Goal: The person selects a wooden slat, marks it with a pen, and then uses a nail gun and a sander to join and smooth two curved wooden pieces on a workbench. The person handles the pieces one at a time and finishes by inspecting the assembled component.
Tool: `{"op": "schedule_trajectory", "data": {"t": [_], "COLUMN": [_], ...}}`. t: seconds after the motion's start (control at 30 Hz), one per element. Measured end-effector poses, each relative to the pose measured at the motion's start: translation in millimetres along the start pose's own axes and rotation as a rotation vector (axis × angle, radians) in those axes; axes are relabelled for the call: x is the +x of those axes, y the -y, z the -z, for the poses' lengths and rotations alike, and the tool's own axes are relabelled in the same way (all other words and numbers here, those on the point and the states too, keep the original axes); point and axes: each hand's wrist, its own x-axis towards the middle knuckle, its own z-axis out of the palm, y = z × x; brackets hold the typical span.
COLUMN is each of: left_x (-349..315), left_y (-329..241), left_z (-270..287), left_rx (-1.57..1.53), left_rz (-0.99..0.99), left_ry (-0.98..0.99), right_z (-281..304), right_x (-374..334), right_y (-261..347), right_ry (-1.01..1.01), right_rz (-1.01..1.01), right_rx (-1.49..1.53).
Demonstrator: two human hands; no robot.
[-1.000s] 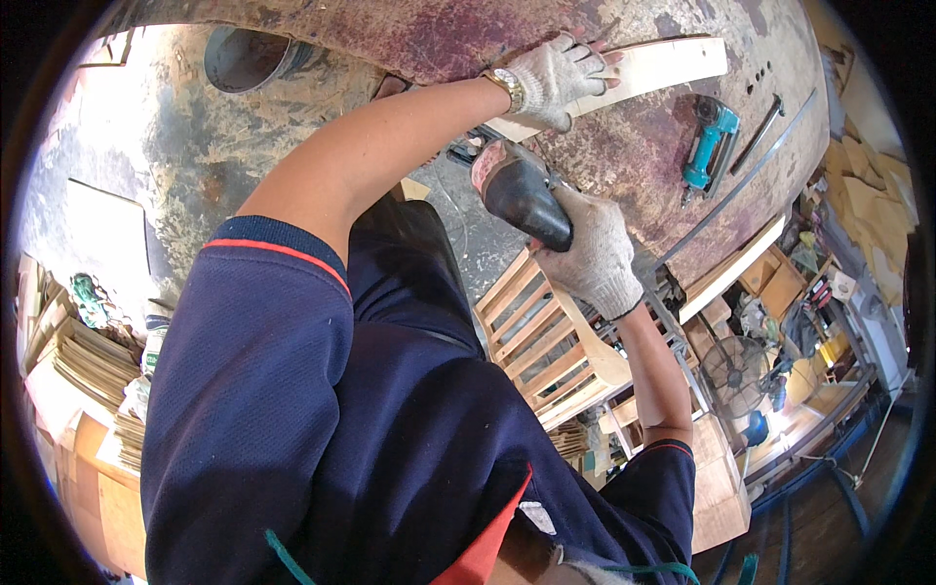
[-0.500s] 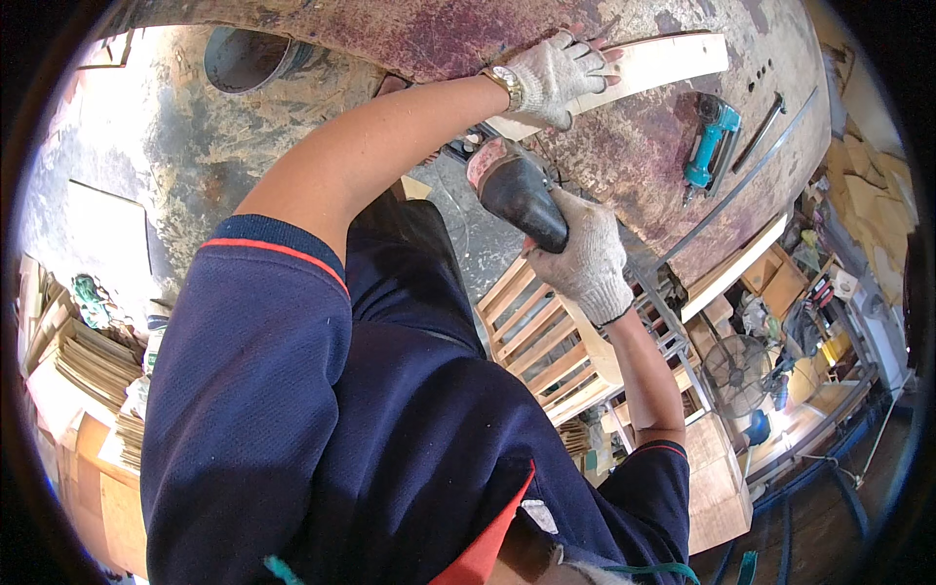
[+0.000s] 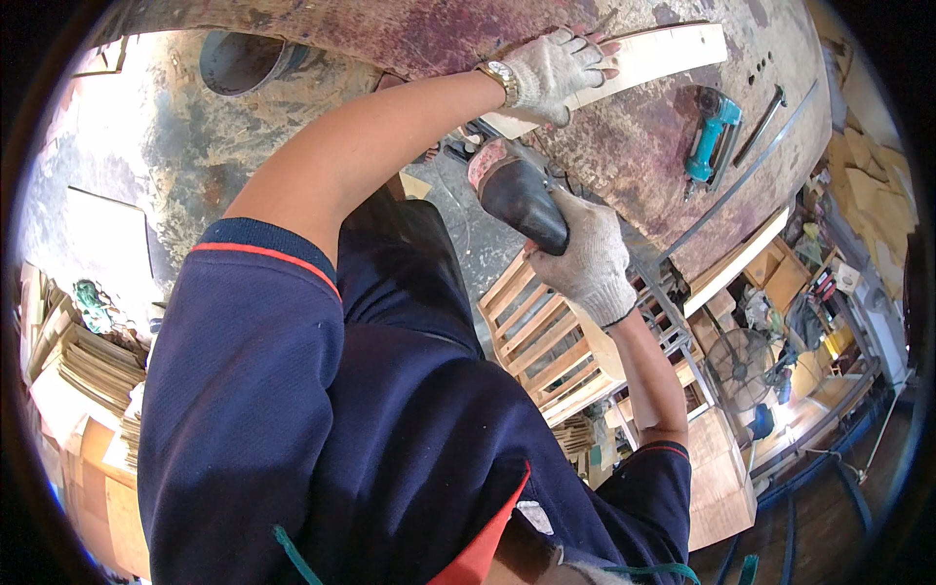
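My left hand [image 3: 556, 78], in a white knit glove with bare fingertips, lies flat with fingers spread on a pale, slightly curved wooden board [image 3: 668, 57]. The board rests near the edge of a stained worktable. My right hand [image 3: 591, 255], also gloved, is closed around a handheld power tool [image 3: 526, 203] with a black body and a worn red housing. Its front end is close to the board's near end, below my left wrist; whether it touches the wood cannot be made out.
A teal air nailer [image 3: 715, 136], a hammer [image 3: 760, 127] and a long metal strip [image 3: 746, 177] lie on the table [image 3: 643, 166] to the right. Below stands a slatted wooden frame [image 3: 546, 341]. A bucket [image 3: 239, 63] is far left; a fan [image 3: 738, 369] stands lower right.
The left hand and board have shifted very slightly left and down in the picture. The right hand and power tool stay almost in place.
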Motion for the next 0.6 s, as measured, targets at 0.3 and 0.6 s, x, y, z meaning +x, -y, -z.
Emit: {"op": "schedule_trajectory", "data": {"t": [0.3,0.6], "left_x": [1.6,0.6], "left_y": [-1.1,-0.4], "left_z": [-2.5,-3.9], "left_rx": [0.06,0.084], "left_rz": [0.009,0.008], "left_ry": [0.014,0.003], "right_z": [0.4,-2.2], "right_x": [2.4,2.3], "right_y": [4.5,10.4], "right_ry": [0.064,0.032], "right_rz": [-0.063,-0.069], "right_rx": [-0.005,0.027]}}
